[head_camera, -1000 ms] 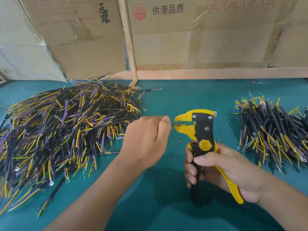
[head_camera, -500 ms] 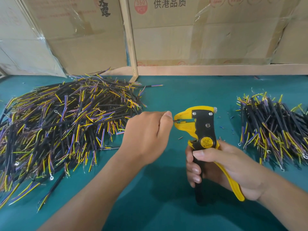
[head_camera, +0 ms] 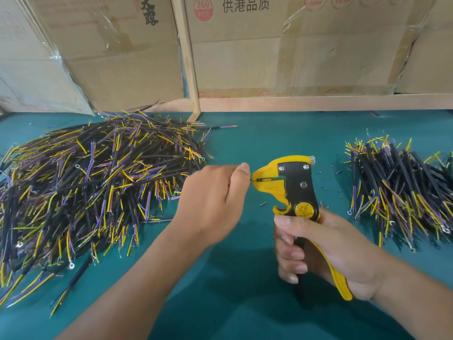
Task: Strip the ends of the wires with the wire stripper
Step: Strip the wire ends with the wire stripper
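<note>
One wire stripper [head_camera: 291, 187] stands upright over the middle of the desk [head_camera: 245, 278], its hard yellow plastic head shaped like a beak pointing left, with black metal side plates, three silver rivets and a round yellow dial. Its two handles, one black and one yellow, run down into the right hand [head_camera: 316, 251], whose fingers are curled round them. In the beak lies one thin dark wire end [head_camera: 263, 179], level and reaching left to the left hand [head_camera: 215, 204], which pinches it between thumb and bent fingers just beside the stripper's tip; the rest of that wire is hidden in the fist.

Left of the stripper sprawls one large, loose pile of wires [head_camera: 93, 187]: black sheaths with yellow, purple and blue cores fanning out, some tipped with small metal ring terminals. Right of the stripper lies a second, smaller pile [head_camera: 402, 192] of the same kind. Tiny insulation scraps [head_camera: 262, 204] dot the smooth teal desk near the stripper. Behind it stand taped cardboard boxes [head_camera: 269, 45] with printed characters, parted by one pale wooden post [head_camera: 187, 57].
</note>
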`<state>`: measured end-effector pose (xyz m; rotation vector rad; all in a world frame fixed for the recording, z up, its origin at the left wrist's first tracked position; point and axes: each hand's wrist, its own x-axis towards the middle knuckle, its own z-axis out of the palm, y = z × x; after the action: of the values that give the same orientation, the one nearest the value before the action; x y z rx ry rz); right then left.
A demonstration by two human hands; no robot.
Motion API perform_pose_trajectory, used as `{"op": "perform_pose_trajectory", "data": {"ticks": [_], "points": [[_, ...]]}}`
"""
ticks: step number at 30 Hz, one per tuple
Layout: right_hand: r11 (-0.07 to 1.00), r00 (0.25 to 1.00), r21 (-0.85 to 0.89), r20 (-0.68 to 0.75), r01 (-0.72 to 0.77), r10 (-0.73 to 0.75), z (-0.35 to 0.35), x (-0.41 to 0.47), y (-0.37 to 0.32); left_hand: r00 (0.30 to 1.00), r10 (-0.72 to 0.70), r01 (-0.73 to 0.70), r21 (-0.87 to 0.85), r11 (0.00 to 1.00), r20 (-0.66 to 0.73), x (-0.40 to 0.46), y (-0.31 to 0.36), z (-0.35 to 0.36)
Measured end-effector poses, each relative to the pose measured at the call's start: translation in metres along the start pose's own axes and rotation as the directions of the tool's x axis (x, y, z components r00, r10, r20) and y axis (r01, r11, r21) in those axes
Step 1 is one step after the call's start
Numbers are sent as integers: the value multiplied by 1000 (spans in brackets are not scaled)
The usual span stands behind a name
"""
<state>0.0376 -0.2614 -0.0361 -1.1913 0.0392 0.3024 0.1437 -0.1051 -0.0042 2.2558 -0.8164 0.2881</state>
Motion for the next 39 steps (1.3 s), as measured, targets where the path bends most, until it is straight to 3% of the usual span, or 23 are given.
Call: {"op": "perform_pose_trajectory", "data": {"ticks": [6,14,19,23,30,33,35,37,39], "points": [[999,987,-35,-160,-8,2,2,2,0,998,41,-43,42,998,39,0,-7,2],[1000,988,-11,-151,-24,22,-1,1,-3,984,108,-108,-10,994,141,3,-14,-3],[1000,991,6,-131,-24,24,0,-1,-3,981,30,-8,-114,993,193,7,-18,-6],[999,993,31,-115,-28,31,4,-2,-2,969,75,-38,-160,986,235,10,-18,-10],[998,996,41,-77,-52,55,9,-5,0,957,76,-43,-121,992,279,13,-28,-20],[998,995,46,-78,-52,55,13,-4,2,966,73,-64,-43,997,246,15,-31,-15],[993,995,122,-96,-9,21,9,-5,-1,990,-41,41,9,999,135,20,-47,-25],[978,983,194,-180,80,-44,1,-6,-13,965,-250,243,-97,965,-76,29,-69,-45],[973,962,186,-257,139,-88,-6,-8,-23,942,-302,270,-198,942,-149,32,-78,-53]]}}
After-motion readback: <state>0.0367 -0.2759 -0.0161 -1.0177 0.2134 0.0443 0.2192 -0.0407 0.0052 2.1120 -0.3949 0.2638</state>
